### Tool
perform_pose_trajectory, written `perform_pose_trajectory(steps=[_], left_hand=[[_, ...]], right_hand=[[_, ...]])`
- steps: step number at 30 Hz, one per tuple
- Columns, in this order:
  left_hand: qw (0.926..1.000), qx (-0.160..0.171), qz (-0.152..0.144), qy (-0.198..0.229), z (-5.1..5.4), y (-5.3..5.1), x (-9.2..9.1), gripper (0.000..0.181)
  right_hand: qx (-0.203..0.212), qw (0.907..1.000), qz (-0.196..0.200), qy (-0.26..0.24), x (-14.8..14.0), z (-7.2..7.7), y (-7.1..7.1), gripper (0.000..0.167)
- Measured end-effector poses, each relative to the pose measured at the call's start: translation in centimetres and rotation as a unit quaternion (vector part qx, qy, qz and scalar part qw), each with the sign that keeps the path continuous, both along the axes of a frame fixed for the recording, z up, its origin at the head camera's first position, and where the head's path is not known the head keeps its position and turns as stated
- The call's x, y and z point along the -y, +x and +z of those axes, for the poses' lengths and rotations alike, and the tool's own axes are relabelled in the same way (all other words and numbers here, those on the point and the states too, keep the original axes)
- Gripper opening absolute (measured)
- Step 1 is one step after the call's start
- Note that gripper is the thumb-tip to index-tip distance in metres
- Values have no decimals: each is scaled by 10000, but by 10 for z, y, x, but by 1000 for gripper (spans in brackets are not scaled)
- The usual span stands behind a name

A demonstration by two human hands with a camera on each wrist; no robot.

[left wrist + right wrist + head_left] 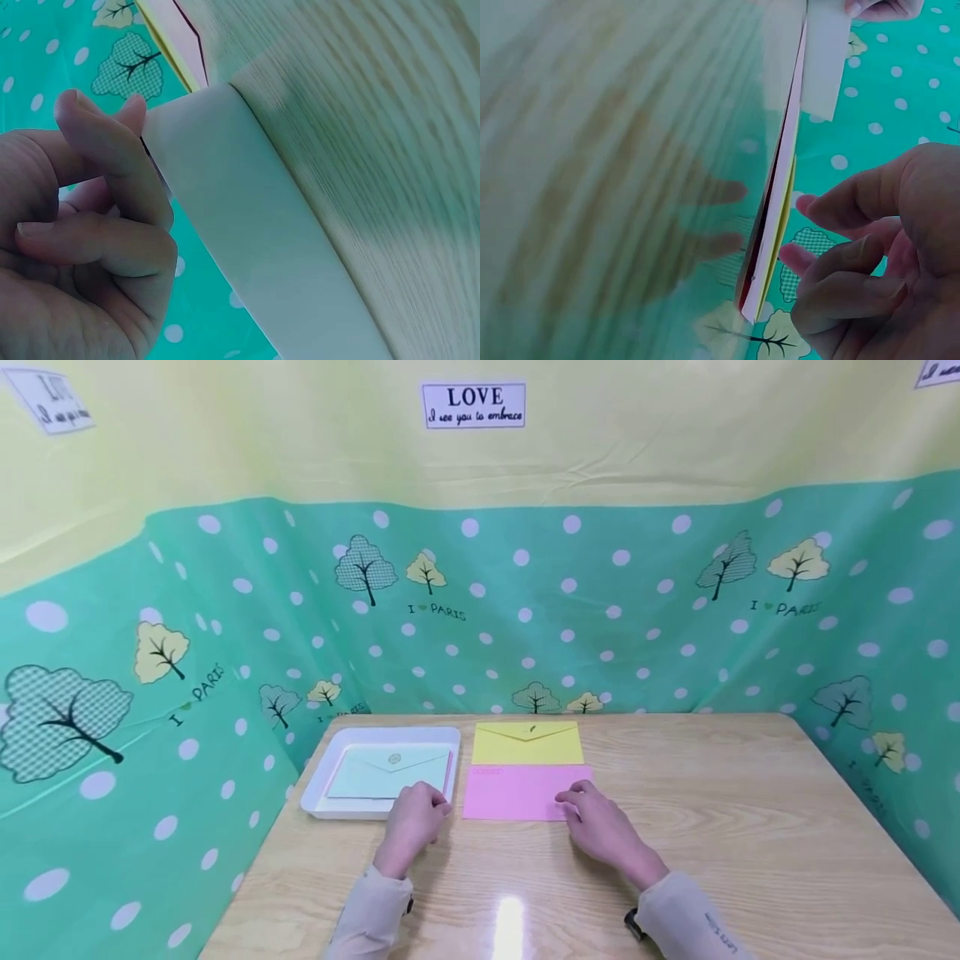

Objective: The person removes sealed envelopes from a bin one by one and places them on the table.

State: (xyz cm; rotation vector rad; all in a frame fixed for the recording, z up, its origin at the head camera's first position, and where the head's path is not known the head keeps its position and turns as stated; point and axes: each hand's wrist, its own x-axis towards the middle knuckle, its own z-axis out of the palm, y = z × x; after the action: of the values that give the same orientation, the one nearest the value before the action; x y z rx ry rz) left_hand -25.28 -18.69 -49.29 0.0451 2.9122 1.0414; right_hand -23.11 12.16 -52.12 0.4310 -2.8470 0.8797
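Note:
My left hand (416, 818) is at the front right corner of the white tray (315, 802), with its fingers loosely bent. In the left wrist view, its fingertips lie at the end of the tray wall (247, 225); whether they touch it is unclear. Inside the tray, a mint envelope (382, 781) with a round seal lies flap up, with a pink edge showing beneath. My right hand (600, 827), fingers loosely curled, hovers beside the right end of a pink envelope (510, 797). A small gap separates its fingertips from that envelope in the right wrist view.
Behind the pink envelope, a yellow envelope (528, 752) with a flap lies flat. All sit on a wooden table (712, 793). A green dotted cloth (622, 610) hangs around the back and sides.

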Motion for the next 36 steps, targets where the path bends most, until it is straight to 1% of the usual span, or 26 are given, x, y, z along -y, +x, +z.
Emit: perform_pose_trajectory(steps=[3, 8, 13, 23, 29, 36], left_hand=[[10000, 10, 7, 15, 1, -1, -2, 11], [10000, 74, 65, -8, 3, -2, -3, 10], [9999, 95, 86, -28, 3, -2, -3, 10], [10000, 66, -20, -71, 3, -2, -3, 13], [9998, 149, -34, -116, 3, -3, -2, 12], [9996, 145, -126, -189, 4, -2, -2, 14]], right_hand=[[38, 10000, -38, 62, -1, 0, -1, 22], [306, 9994, -113, 145, -2, 0, -2, 23], [486, 9985, -69, 224, -4, 0, -3, 25], [685, 9973, 2, 258, -6, 3, -5, 27], [716, 9967, 26, 380, -4, 3, -4, 27], [740, 9960, 14, 490, -3, 3, -4, 27]])
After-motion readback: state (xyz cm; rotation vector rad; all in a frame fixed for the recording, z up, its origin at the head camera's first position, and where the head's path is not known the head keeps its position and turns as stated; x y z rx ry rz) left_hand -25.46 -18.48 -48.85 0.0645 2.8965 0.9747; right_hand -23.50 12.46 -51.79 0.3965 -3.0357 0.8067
